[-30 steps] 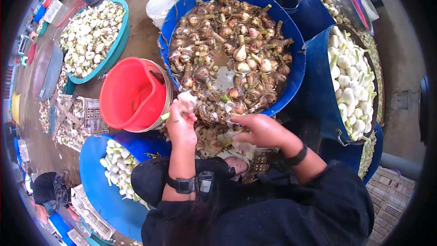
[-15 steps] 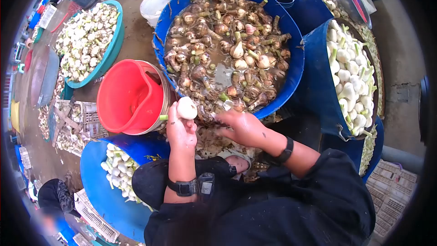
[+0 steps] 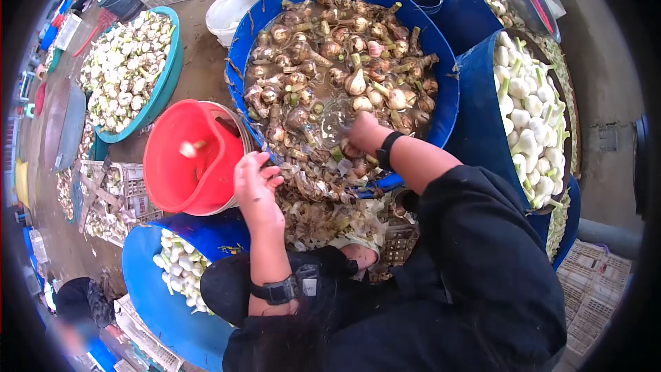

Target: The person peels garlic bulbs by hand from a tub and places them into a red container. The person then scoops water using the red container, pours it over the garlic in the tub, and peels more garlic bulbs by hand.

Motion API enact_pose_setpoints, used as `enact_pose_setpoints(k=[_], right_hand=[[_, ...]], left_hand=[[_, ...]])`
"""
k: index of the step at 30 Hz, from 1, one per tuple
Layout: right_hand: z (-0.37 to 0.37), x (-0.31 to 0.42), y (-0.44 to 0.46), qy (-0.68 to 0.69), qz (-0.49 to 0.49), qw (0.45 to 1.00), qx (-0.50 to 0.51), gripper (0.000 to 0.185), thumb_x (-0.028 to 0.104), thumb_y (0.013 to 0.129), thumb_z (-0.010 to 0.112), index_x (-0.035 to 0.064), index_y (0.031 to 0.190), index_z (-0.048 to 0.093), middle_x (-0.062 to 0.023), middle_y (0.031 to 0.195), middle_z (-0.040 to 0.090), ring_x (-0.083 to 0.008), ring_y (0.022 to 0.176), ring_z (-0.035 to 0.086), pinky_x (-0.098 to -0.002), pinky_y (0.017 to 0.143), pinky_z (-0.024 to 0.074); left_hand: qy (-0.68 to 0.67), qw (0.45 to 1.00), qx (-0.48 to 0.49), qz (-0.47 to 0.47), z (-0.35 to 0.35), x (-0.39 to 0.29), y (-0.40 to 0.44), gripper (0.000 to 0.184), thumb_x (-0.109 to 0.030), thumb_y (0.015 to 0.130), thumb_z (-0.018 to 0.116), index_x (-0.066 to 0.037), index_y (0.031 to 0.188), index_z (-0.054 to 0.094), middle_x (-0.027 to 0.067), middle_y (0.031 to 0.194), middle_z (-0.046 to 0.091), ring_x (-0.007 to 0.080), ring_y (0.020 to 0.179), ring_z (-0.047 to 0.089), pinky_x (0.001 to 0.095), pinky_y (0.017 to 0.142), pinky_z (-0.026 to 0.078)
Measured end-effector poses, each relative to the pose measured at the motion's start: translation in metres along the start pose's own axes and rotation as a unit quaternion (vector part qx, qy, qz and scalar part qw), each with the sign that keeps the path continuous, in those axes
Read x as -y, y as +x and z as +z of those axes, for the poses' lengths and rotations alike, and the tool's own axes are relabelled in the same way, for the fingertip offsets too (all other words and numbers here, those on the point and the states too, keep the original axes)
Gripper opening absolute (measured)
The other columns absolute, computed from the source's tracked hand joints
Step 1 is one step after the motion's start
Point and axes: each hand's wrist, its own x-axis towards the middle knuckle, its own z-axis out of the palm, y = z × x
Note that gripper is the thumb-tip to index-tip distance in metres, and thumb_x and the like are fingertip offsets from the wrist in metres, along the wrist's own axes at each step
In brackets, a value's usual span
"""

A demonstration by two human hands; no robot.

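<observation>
My left hand (image 3: 258, 189) is open, fingers spread and holding nothing, beside the red bucket (image 3: 165, 186). A blurred white garlic bulb (image 3: 193, 148) shows against the inside of that bucket; I cannot tell whether it is in the air or lying there. My right hand (image 3: 365, 134) reaches down among unpeeled garlic bulbs (image 3: 296, 79) in muddy water, inside a big round blue tub (image 3: 451, 107). Its fingers are mostly hidden, pointing down by a brown bulb. Peeled-off skins (image 3: 310, 176) are heaped over the tub's near edge.
At right, a tilted blue barrel (image 3: 475, 110) holds clean white garlic. Another blue barrel (image 3: 158, 296) with white garlic lies by my left knee. A teal basin (image 3: 175, 62) of garlic and a white bucket (image 3: 231, 14) stand at the back left.
The white garlic bulb has left my left hand and shows at the red bucket. That hand has opened and shifted slightly left. My right hand has moved forward into the tub.
</observation>
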Motion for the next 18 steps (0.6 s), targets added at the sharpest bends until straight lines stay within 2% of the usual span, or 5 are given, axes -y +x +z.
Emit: enact_pose_setpoints(k=[4,9,16,17,18], right_hand=[[-0.048,-0.016,-0.063,0.300,0.025,0.950,0.087,0.038,0.039,0.085,0.053,0.0054,0.100,0.063,-0.0120,0.089,0.065,-0.0272,0.087,0.062,-0.0372,0.075,0.0482],[-0.101,0.033,-0.127,0.646,-0.048,0.747,-0.152,0.031,0.027,0.092,0.042,0.0011,0.103,0.056,-0.0229,0.084,0.061,-0.0379,0.081,0.059,-0.0424,0.070,0.0461],[-0.123,0.078,-0.139,0.428,-0.007,0.864,-0.264,0.017,0.019,0.077,0.053,0.0031,0.076,0.058,-0.0166,0.065,0.060,-0.0337,0.065,0.061,-0.0435,0.061,0.0497],[-0.124,0.076,-0.138,0.428,0.011,0.875,-0.226,0.018,0.019,0.077,0.053,0.0027,0.072,0.059,-0.0177,0.066,0.060,-0.0344,0.064,0.060,-0.0437,0.060,0.0491],[-0.120,0.072,-0.138,0.426,0.014,0.876,-0.226,0.018,0.019,0.077,0.053,0.0027,0.072,0.059,-0.0177,0.066,0.060,-0.0344,0.064,0.060,-0.0437,0.060,0.0491]], left_hand=[[0.140,0.984,0.083,-0.071,0.010,0.010,-0.006,0.038,-0.035,0.091,0.048,-0.005,0.116,0.047,0.0079,0.107,0.052,0.0123,0.077,0.055,0.0230,0.060,0.047],[0.166,0.963,0.172,-0.121,0.024,0.021,-0.021,0.057,-0.039,0.084,0.060,0.000,0.121,0.041,0.0083,0.102,0.056,0.0108,0.072,0.054,0.0224,0.062,0.045],[0.118,0.980,0.146,-0.068,0.022,0.002,-0.030,0.029,-0.011,0.078,0.066,0.005,0.100,0.056,0.0045,0.087,0.062,0.0086,0.075,0.058,0.0229,0.069,0.048],[0.151,0.974,0.165,-0.025,0.019,0.010,-0.028,0.035,-0.025,0.077,0.064,-0.003,0.103,0.057,0.0006,0.076,0.060,0.0027,0.055,0.049,0.0168,0.039,0.031],[0.148,0.974,0.168,-0.024,0.019,0.011,-0.028,0.035,-0.025,0.077,0.064,-0.003,0.103,0.057,0.0006,0.076,0.060,0.0027,0.055,0.049,0.0168,0.039,0.031]])
